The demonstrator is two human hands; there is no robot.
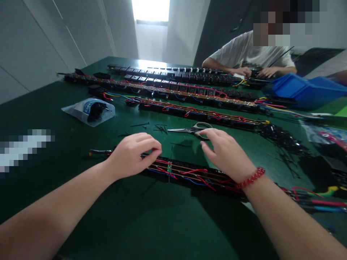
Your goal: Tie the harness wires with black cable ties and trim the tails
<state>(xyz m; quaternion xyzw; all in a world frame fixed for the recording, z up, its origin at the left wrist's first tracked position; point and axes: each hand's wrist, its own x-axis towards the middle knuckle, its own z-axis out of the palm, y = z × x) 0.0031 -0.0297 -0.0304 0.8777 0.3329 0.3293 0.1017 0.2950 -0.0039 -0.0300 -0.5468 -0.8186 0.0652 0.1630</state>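
A long black power strip (189, 176) with red, blue and copper-coloured wiring lies across the green table before me. A thin black cable tie (169, 178) stands across it beside a small green circuit board (169, 167). My left hand (135, 153) is over the strip's left part, thumb and fingertips brought together; whatever they pinch, if anything, is hidden. My right hand (223, 153) hovers above the right part, thumb and fingers apart, with nothing visible between them. Its fingertips overlap the handle of the scissors (189, 130) in view; contact cannot be made out.
Loose cable ties (161, 128) lie left of the scissors. A plastic bag (81, 108) holds more black ties. Several other wired strips (195, 115) extend across the table behind. At the back right are a blue bin (300, 90) and a co-worker's hands (245, 71). A black tie pile (284, 139) sits right.
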